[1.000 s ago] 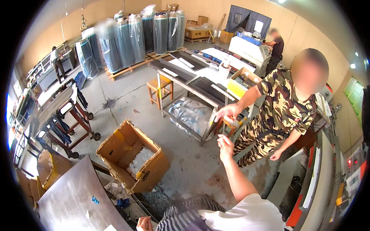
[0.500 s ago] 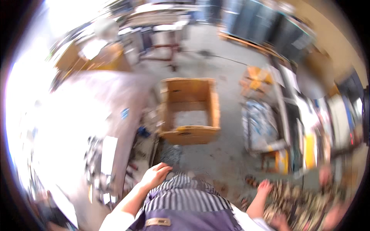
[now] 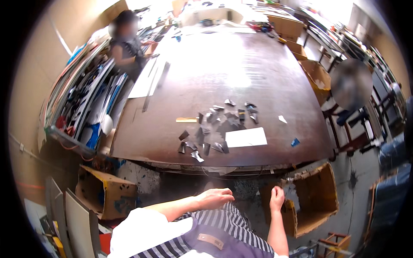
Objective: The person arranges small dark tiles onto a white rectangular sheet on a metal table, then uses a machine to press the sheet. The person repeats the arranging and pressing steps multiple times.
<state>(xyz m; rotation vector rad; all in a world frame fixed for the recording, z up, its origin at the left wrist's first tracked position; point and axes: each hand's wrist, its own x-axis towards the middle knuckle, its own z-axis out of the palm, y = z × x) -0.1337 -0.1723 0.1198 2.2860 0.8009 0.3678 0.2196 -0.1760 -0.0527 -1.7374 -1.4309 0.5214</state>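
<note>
My left hand (image 3: 216,198) hangs in front of my striped apron (image 3: 211,219), fingers loosely bent and holding nothing I can see. My right hand (image 3: 277,198) is closed in a loose fist beside the near rim of an open cardboard box (image 3: 316,195) on the floor; nothing shows in it. Ahead of both hands stands a large dark brown table (image 3: 275,94). Scattered dark scraps (image 3: 230,124) lie near its front edge. A white sheet (image 3: 246,137), a yellow strip (image 3: 186,120) and a small blue piece (image 3: 295,142) lie around them.
Another cardboard box (image 3: 112,195) lies on the floor at left, near leaning panels (image 3: 79,219). A person (image 3: 124,47) stands beyond the table's left side, by a rack of upright sheets (image 3: 86,99). A wooden stool (image 3: 337,243) is at lower right.
My view has swung left, so the table now lies straight ahead and the box ahead of me has moved to the right. My right hand has come up closer to my left.
</note>
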